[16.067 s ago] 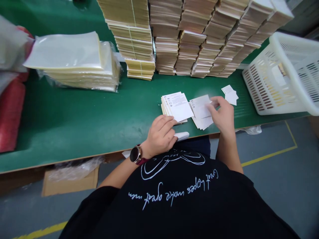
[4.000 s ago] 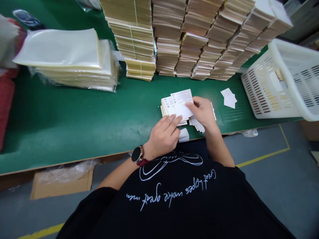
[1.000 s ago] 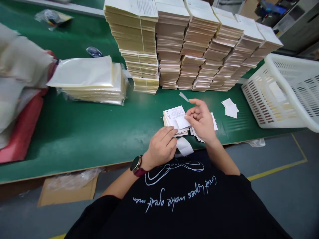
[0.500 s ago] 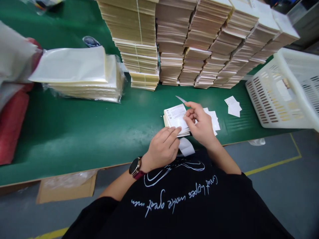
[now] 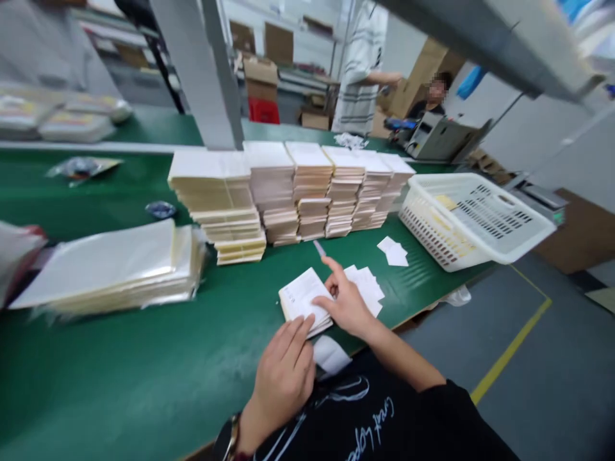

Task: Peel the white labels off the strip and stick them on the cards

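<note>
In the lower centre of the frame, the left hand lies with its fingertips on the near edge of the card pile on the green bench; I cannot tell whether its grip is closed on anything. Just right of it, the right hand has a wide grip, thumb touching the pile and forefinger apart, a thin slip at the fingertip. Loose cards lie beside that hand, with tall stacks behind.
</note>
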